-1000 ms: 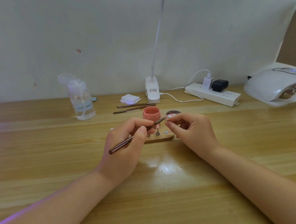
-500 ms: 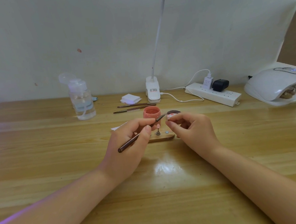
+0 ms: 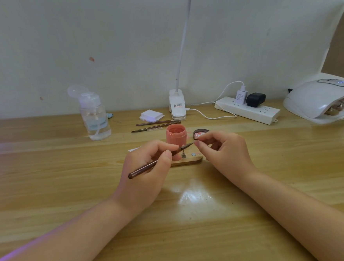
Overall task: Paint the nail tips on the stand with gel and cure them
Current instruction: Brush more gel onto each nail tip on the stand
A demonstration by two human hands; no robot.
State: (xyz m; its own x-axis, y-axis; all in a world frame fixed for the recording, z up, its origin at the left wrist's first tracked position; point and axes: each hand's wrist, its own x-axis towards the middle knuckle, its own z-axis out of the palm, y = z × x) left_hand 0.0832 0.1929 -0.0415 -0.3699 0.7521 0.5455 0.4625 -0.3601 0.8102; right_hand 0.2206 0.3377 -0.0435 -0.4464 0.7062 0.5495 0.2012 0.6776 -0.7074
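Wooden desk (image 3: 49, 190), pale yellow planks, glossy, runs to a white wall at the back; its near edge lies outside the head view; bare planks lie to the left and right of the hands and between the forearms.

Left hand (image 3: 145, 173): fingers curled round a slim brown metallic brush (image 3: 149, 166), held like a pen; the handle end points down-left, the bristle tip points up-right and meets the right fingertips. Right hand (image 3: 225, 155): thumb and forefinger pinched together on something small at the brush tip; too small to tell whether it is a nail tip.

Small oval wooden nail stand (image 3: 189, 160) lies flat between the two hands, partly covered by the left fingers; one metal post and one round grey disc show on its top. Just behind it stands a coral-pink gel jar (image 3: 176, 136), lid off, coral gel showing inside; its dark round lid (image 3: 200, 132) lies just beside it to the right, pink on the inner face.

Back row, well apart from the hands: clear plastic pump bottle (image 3: 95, 119), cap flipped open, clear liquid inside; two spare brown brushes (image 3: 156, 125) lying side by side; small stack of white pads (image 3: 151, 115); white clip lamp base (image 3: 177, 107); white power strip (image 3: 247, 110) with two plugs; white domed curing lamp (image 3: 319, 99) at the right edge, a wooden object visible in its mouth.
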